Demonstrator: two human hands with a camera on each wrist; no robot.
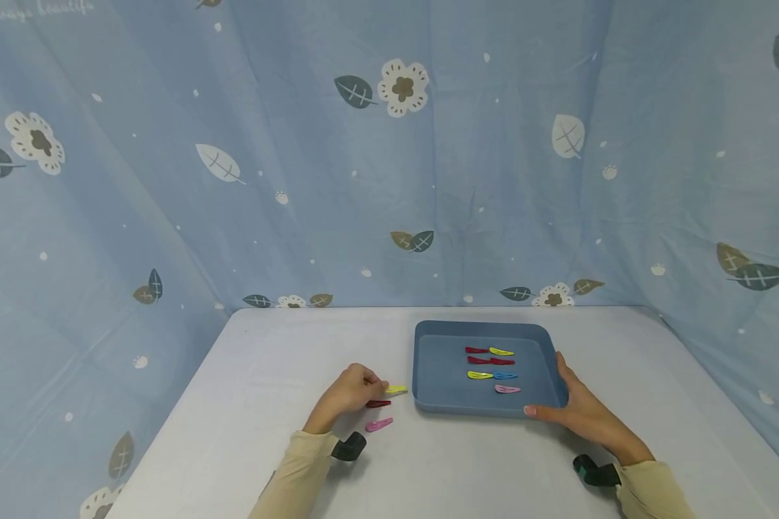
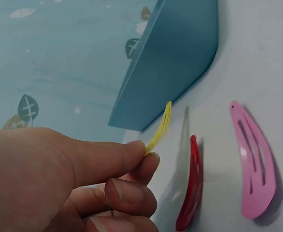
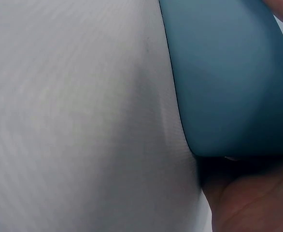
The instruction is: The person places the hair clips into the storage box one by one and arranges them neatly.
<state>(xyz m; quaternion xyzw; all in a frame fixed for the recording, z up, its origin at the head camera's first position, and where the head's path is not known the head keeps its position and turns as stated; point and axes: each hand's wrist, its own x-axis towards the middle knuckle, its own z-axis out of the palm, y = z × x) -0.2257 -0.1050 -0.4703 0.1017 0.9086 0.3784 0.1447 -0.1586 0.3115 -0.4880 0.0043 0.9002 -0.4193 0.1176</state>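
My left hand (image 1: 353, 390) pinches a yellow hair clip (image 2: 161, 128) by one end between thumb and forefinger, left of the blue tray (image 1: 451, 413). The clip's other end points toward the tray wall. On the table beneath and beside this hand lie a red hair clip (image 2: 191, 186) and a pink hair clip (image 2: 253, 164). My right hand (image 1: 587, 411) grips the tray's front right corner, thumb on the front wall and fingers along the right side. In the right wrist view the tray wall (image 3: 231, 82) covers much of this hand.
Inside the tray, clips lie in rows: red clips (image 1: 477, 360), yellow clips (image 1: 480, 375), a blue clip (image 1: 505, 376) and a pink clip (image 1: 508, 389). A white cloth (image 1: 298, 339) covers the table. Behind it hangs a blue patterned curtain (image 1: 285, 238).
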